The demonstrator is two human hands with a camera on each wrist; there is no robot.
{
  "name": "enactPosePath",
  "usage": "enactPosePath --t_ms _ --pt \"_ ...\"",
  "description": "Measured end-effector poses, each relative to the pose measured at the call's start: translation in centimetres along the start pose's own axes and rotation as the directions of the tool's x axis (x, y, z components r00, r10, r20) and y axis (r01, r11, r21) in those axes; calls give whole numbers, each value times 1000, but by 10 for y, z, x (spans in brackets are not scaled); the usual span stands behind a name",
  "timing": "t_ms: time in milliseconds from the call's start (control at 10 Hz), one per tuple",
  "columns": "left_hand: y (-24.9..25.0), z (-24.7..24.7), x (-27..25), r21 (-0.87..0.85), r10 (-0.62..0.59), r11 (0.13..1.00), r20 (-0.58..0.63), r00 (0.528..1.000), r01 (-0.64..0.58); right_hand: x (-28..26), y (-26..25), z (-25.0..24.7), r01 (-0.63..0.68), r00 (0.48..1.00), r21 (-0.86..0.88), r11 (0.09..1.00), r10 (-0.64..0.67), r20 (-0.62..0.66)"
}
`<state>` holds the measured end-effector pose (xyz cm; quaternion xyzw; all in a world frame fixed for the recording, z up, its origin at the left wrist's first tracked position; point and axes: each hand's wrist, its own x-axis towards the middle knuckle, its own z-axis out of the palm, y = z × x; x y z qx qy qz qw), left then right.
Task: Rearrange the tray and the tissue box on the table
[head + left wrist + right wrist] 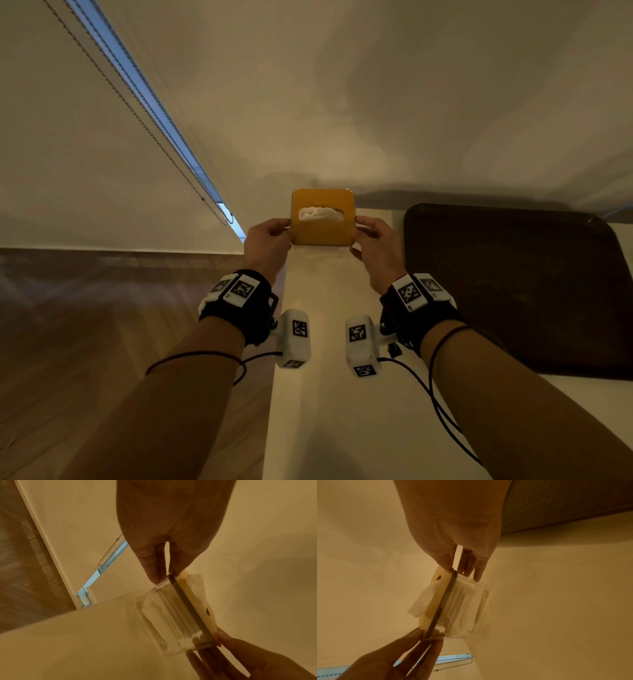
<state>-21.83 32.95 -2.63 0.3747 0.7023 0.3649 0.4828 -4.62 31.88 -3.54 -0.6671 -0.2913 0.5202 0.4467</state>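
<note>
Both hands (270, 240) (371, 241) hide the tissue box (322, 219) sides.

Both hands on the tissue box at the far end of the worktop

The person's left hand (270, 240) and right hand (371, 245) pinch opposite sides of the tissue box (322, 219), whose square orange-yellow lid lets a white tissue (320, 214) stand up through an oval slot. The box sits over the far left part of the pale worktop (329, 394), close to the wall. Just to its right, apart from the hands, a dark brown tray (520, 291) with rounded corners lies flat on the same worktop. Black straps with white marker blocks wrap both wrists. Off to the left are a wooden floor (102, 325) and a blind's bead chain (164, 144).
</note>
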Motion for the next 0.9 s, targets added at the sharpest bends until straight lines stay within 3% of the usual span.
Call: enactPosePath --t_ms 600,800,900 --pt "3 -6 7 17 34 999 64 997 -36 1 0 3 20 1000 -46 999 -21 -14" --pt "-4 -22 17 -38 -8 999 -12 1000 7 -3 0 -9 43 999 -88 995 -45 -26" --pt "-29 -54 14 -39 -59 998 -95 994 55 -12 2 -31 60 998 -112 992 -62 -18"
